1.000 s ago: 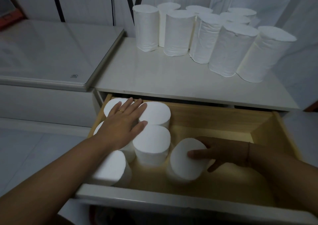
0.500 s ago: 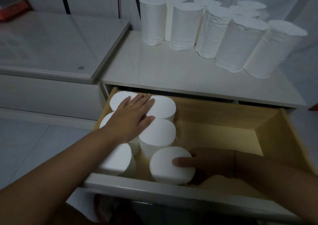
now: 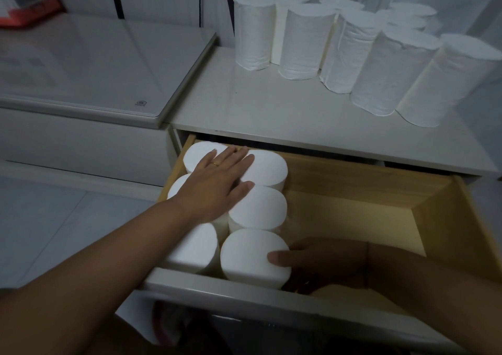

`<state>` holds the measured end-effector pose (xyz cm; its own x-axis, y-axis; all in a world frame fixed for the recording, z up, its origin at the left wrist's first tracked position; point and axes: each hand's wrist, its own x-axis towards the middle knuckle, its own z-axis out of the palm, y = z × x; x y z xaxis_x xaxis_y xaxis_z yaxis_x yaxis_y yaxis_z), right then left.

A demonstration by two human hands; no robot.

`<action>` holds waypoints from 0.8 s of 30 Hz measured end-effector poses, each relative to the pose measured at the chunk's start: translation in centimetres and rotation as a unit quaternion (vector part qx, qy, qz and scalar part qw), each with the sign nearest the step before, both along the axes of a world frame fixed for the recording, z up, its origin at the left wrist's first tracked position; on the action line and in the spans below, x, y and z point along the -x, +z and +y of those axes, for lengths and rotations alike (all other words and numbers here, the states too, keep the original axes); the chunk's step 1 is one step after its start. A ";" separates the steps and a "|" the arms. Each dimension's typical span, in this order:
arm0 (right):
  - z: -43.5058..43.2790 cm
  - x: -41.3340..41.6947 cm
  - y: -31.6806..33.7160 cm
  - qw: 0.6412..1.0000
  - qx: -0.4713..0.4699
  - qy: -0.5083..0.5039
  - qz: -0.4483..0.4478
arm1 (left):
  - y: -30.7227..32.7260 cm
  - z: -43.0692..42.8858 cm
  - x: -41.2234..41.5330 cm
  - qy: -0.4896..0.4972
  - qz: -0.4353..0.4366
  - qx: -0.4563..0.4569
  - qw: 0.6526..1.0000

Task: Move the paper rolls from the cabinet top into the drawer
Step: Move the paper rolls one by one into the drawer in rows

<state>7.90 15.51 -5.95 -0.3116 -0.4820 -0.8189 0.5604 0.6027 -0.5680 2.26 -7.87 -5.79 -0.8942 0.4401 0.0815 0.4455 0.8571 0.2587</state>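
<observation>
Now the left hand's fingers (image 3: 233, 161) lay straight and slightly spread, a ring (image 3: 215, 163) on one of them, pressed flat across the tops of the stowed paper rolls (image 3: 258, 208) at the left end of the drawer (image 3: 380, 191). That left hand (image 3: 217, 183) had not shifted over the last second and was steadying the pack. At lower centre of the frame the right hand's thumb (image 3: 274, 258) lay over the top edge of the front roll (image 3: 252, 254), while its other fingers curled round the roll's shadowed right side, so the right hand (image 3: 317, 259) gripped it; how far they wrapped could not be told.

A second before, this roll had stood apart, nearer the drawer's middle. It had since been slid left and toward the drawer front, and it now touched the roll behind it and the one to its left. That closed a block of six upright rolls, two columns of three, leaving the right part of the drawer free for more.

By my judgement the task was partly done: a cluster of upright rolls (image 3: 307, 42) stood at upper right on the cabinet top (image 3: 271, 110), waiting to be carried down. A glass-topped unit (image 3: 95, 64) filled the upper left.
</observation>
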 end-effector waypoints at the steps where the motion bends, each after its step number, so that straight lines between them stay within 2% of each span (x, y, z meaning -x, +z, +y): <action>1: -0.3 0.0 -0.1 1.000 0.001 -0.001 0.003 | 0.0 0.0 0.0 0.000 0.001 -0.001 1.000; 8: -1.5 0.1 1.4 0.996 -0.024 0.058 0.060 | 0.2 0.1 -0.1 0.008 -0.005 -0.013 1.000; 11: -0.9 1.7 3.8 0.982 -0.055 0.091 0.154 | 1.0 0.0 0.2 0.022 0.009 -0.059 0.998; 14: -0.5 4.6 7.7 0.959 -0.089 0.100 0.249 | 2.0 -0.1 1.2 0.045 0.049 -0.061 0.996; 17: -0.6 8.1 10.6 0.920 -0.103 0.058 0.374 | 2.6 0.0 2.8 0.070 0.050 -0.056 0.995; 19: -1.3 10.9 11.6 0.887 -0.073 -0.013 0.455 | 2.7 0.3 4.2 0.086 0.048 -0.040 0.994; 22: -3.1 15.8 11.2 0.835 -0.006 -0.183 0.519 | 2.7 1.1 6.3 0.107 0.055 -0.014 0.993; 24: -4.7 19.3 10.4 0.809 0.006 -0.234 0.540 | 2.5 1.6 7.2 0.124 0.058 -0.013 0.991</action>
